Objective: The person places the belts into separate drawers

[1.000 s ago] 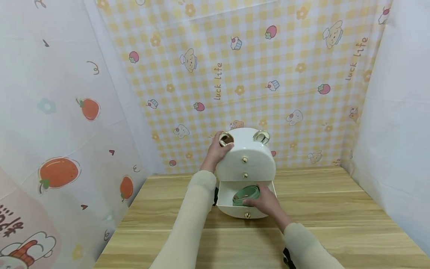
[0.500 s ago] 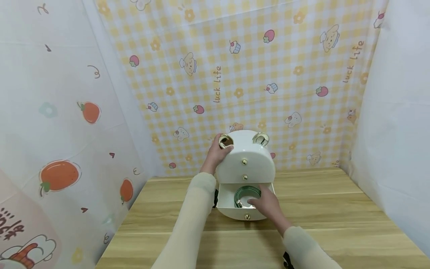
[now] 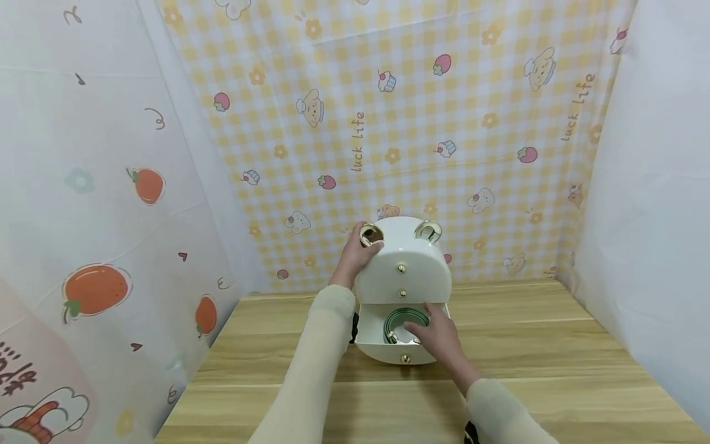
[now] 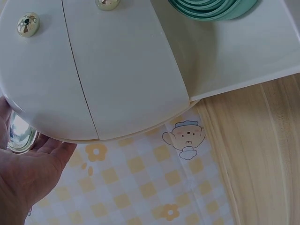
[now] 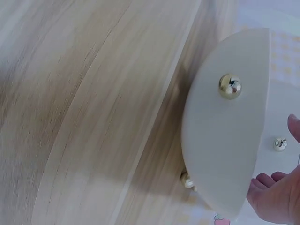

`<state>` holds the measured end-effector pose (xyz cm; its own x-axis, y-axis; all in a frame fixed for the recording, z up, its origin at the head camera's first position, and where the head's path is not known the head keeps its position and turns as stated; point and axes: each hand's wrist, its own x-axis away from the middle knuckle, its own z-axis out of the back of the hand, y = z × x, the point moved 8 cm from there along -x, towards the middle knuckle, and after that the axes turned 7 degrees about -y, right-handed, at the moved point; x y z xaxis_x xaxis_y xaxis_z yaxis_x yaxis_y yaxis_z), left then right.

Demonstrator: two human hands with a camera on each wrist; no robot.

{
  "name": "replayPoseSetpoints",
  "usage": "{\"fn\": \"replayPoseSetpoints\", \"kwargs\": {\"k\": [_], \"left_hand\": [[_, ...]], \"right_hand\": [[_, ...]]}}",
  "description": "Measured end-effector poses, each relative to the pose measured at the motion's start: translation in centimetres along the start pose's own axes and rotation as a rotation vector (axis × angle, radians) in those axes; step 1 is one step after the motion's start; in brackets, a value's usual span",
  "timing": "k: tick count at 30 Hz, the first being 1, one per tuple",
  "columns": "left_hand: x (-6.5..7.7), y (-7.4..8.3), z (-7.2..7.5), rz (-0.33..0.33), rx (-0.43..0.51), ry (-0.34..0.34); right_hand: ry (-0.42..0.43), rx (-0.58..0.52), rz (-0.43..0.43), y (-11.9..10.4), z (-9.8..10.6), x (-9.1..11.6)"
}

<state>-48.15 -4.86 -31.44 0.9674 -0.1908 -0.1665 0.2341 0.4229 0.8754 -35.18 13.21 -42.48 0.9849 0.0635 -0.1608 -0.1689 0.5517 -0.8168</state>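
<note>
A white drawer box [image 3: 403, 274] with round gold ears and gold knobs stands on the table, its bottom drawer [image 3: 370, 330] pulled out. In the head view my left hand [image 3: 352, 256] grips the box at its left gold ear [image 3: 371, 234]; the left wrist view shows fingers wrapped behind that ear. A coiled green belt [image 3: 391, 320] with a metal buckle lies flat in the drawer. Over the drawer's right side is my right hand [image 3: 442, 338], thumb and fingers spread apart beside the coil. The right wrist view shows this hand [image 5: 281, 194] only partly, past the drawer front [image 5: 225, 126].
The box stands on a wood-grain table [image 3: 516, 345]. Behind it hangs a yellow checked cloth [image 3: 333, 142], with white cloth walls at the left [image 3: 111, 203] and right [image 3: 649, 203]. The second gold ear [image 3: 428, 232] sits on the box's right side.
The green belt went from tilted up in my right hand to lying flat in the drawer. My right fingers have let go of it. The left hand stays on the ear.
</note>
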Motion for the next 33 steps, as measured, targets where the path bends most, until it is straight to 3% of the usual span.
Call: {"fn": "replayPoseSetpoints", "kwargs": {"k": [10, 17, 25, 33], "left_hand": [[0.0, -0.2, 0.0, -0.001, 0.002, 0.001], [0.0, -0.1, 0.0, -0.003, -0.005, 0.003], [-0.2, -0.1, 0.1, -0.008, -0.014, -0.006], [-0.1, 0.1, 0.2, -0.010, -0.032, -0.007]], "right_hand": [[0.080, -0.067, -0.046, -0.4, -0.2, 0.5], [0.180, -0.216, -0.046, -0.3, -0.2, 1.8], [0.365, -0.354, -0.058, 0.0, -0.5, 3.8], [0.463, -0.493, -0.155, 1.0, -3.1, 6.7]]}}
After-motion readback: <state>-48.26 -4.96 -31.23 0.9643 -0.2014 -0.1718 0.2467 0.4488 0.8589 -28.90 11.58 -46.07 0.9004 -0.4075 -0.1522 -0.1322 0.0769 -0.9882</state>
